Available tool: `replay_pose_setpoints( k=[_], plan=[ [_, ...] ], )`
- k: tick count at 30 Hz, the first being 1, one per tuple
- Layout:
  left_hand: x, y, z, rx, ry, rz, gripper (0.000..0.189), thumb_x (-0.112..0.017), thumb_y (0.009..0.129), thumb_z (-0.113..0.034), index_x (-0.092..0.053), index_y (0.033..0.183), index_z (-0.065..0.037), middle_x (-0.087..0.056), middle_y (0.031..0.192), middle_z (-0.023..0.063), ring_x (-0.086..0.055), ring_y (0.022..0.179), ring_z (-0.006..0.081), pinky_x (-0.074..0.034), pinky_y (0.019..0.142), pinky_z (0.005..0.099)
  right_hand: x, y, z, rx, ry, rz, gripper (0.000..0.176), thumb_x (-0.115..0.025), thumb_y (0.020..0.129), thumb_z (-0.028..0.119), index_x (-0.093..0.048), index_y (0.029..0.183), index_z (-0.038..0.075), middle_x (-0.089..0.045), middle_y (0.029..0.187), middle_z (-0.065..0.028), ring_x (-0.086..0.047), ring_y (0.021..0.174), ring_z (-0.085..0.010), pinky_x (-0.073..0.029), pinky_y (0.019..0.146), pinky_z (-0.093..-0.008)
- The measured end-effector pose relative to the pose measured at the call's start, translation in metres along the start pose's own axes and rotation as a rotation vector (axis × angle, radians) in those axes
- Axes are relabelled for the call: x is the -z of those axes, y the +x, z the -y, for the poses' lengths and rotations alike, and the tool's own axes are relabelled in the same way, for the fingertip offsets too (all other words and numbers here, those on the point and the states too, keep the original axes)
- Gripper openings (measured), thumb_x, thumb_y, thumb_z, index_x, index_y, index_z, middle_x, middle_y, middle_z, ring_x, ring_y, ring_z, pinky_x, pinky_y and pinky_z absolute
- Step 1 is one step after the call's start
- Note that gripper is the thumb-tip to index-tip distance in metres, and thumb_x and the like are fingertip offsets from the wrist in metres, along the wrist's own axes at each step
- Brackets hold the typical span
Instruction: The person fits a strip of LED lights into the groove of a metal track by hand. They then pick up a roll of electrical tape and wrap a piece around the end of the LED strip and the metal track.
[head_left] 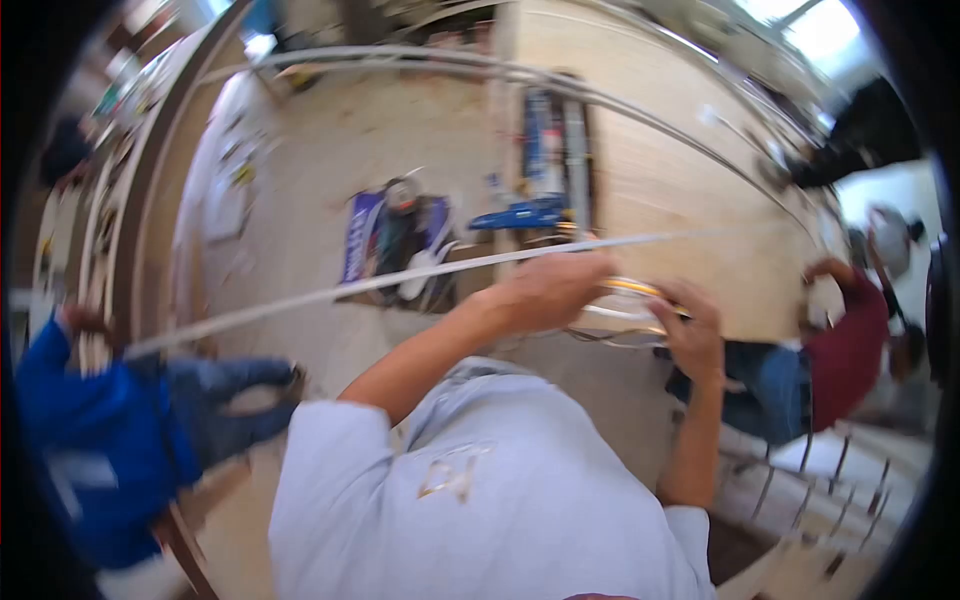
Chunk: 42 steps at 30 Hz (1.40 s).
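A long pale strip (400, 277) crosses the view from lower left to upper right, and my left hand (560, 288) is closed at it, fingers wrapped round. To the right, my right hand (690, 325) is closed with its fingers pinched together at a coil of white and yellow cable or tape (628, 287). The coil spans the gap between both hands. Blur hides how each hand grips and exactly what the strip is.
Beyond my hands lie a dark power tool (400, 225) on a purple box (360, 235) and a blue tool (520, 216). A wooden panel (660, 190) is at the right. A person in blue (100, 440) stands left, another in dark red (848, 350) right.
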<state>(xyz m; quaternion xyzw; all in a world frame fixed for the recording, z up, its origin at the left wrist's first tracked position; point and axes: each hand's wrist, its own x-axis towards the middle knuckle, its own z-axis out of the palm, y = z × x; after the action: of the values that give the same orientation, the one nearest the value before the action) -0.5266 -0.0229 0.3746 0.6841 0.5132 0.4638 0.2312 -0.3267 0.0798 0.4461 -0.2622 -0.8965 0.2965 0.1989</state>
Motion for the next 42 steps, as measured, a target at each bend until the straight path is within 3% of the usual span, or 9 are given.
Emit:
replay_pose_setpoints(
  k=[4, 7, 10, 14, 16, 19, 26, 35, 42],
  plan=[
    [0.014, 0.003, -0.008, -0.031, -0.053, 0.058, 0.028, -0.059, 0.088, -0.019, -0.056, 0.107, 0.001, -0.061, 0.087, 0.0169, -0.060, 0.075, 0.0318, -0.047, 0.067, 0.0382, 0.008, 0.003, 0.006, 0.012, 0.098, 0.047, 0.017, -0.069, 0.082, 0.017, -0.069, 0.094, 0.004, -0.061, 0.075, -0.0118, -0.058, 0.071, -0.0274, -0.046, 0.066, -0.0359],
    [0.017, 0.011, -0.017, 0.153, -0.080, 0.105, 0.022, -0.062, 0.087, -0.019, -0.062, 0.097, 0.000, -0.059, 0.076, 0.0149, -0.057, 0.066, 0.0267, -0.046, 0.061, 0.0332, 0.012, -0.002, 0.010, -0.007, 0.160, 0.061, 0.016, -0.070, 0.081, 0.016, -0.069, 0.092, 0.005, -0.061, 0.078, -0.0121, -0.060, 0.074, -0.0284, -0.047, 0.069, -0.0365],
    [0.026, 0.021, -0.022, 0.292, -0.167, 0.236, 0.023, -0.061, 0.088, -0.018, -0.062, 0.100, 0.001, -0.058, 0.070, 0.0152, -0.054, 0.061, 0.0170, -0.044, 0.059, 0.0299, 0.010, -0.005, 0.006, 0.044, 0.192, 0.003, 0.016, -0.070, 0.080, 0.016, -0.069, 0.091, 0.005, -0.062, 0.082, -0.0126, -0.061, 0.078, -0.0289, -0.047, 0.072, -0.0367],
    [0.030, 0.033, -0.041, 0.244, -0.046, 0.342, 0.021, -0.062, 0.087, -0.016, -0.062, 0.099, 0.002, -0.056, 0.067, 0.0136, -0.052, 0.059, 0.0165, -0.043, 0.057, 0.0301, 0.008, -0.011, 0.012, 0.031, 0.187, -0.021, 0.016, -0.071, 0.079, 0.017, -0.069, 0.089, 0.005, -0.062, 0.085, -0.0134, -0.061, 0.082, -0.0300, -0.047, 0.074, -0.0371],
    [0.027, 0.032, -0.034, 0.233, -0.060, 0.316, 0.020, -0.061, 0.087, -0.014, -0.061, 0.098, 0.002, -0.055, 0.065, 0.0128, -0.052, 0.058, 0.0159, -0.043, 0.057, 0.0300, 0.010, -0.014, 0.014, 0.032, 0.156, -0.022, 0.020, -0.071, 0.079, 0.019, -0.069, 0.092, 0.003, -0.063, 0.087, -0.0142, -0.062, 0.084, -0.0305, -0.048, 0.075, -0.0377],
    [0.023, 0.034, -0.036, 0.260, -0.089, 0.304, 0.015, -0.060, 0.088, -0.011, -0.061, 0.095, 0.002, -0.055, 0.063, 0.0082, -0.051, 0.056, 0.0121, -0.042, 0.055, 0.0275, -0.002, -0.022, 0.005, 0.065, 0.150, -0.238, 0.029, -0.070, 0.082, 0.020, -0.067, 0.108, 0.008, -0.063, 0.096, -0.0132, -0.061, 0.087, -0.0278, -0.048, 0.077, -0.0350],
    [0.014, 0.028, -0.030, 0.327, -0.348, 0.327, 0.014, -0.056, 0.092, -0.009, -0.062, 0.095, 0.004, -0.058, 0.069, 0.0004, -0.051, 0.062, 0.0063, -0.041, 0.057, 0.0210, 0.012, -0.050, 0.008, 0.024, 0.173, -0.344, 0.027, -0.065, 0.087, 0.018, -0.064, 0.109, 0.003, -0.066, 0.095, -0.0161, -0.066, 0.084, -0.0297, -0.051, 0.074, -0.0355],
    [0.019, 0.028, -0.014, 0.348, -0.472, 0.252, 0.020, -0.060, 0.091, -0.014, -0.065, 0.101, 0.002, -0.058, 0.070, -0.0011, -0.049, 0.061, 0.0054, -0.041, 0.056, 0.0216, 0.040, -0.080, 0.021, -0.012, -0.089, -0.441, 0.019, -0.063, 0.088, 0.024, -0.065, 0.096, 0.007, -0.066, 0.079, -0.0135, -0.064, 0.072, -0.0332, -0.049, 0.061, -0.0388],
    [0.028, 0.029, -0.004, 0.324, -0.577, 0.126, 0.024, -0.058, 0.094, -0.018, -0.062, 0.103, 0.004, -0.053, 0.068, -0.0018, -0.041, 0.057, 0.0043, -0.031, 0.052, 0.0187, 0.098, -0.102, 0.058, -0.036, -0.082, -0.279, 0.014, -0.068, 0.084, 0.016, -0.065, 0.090, 0.003, -0.068, 0.080, -0.0106, -0.066, 0.070, -0.0266, -0.051, 0.061, -0.0314]
  ],
)
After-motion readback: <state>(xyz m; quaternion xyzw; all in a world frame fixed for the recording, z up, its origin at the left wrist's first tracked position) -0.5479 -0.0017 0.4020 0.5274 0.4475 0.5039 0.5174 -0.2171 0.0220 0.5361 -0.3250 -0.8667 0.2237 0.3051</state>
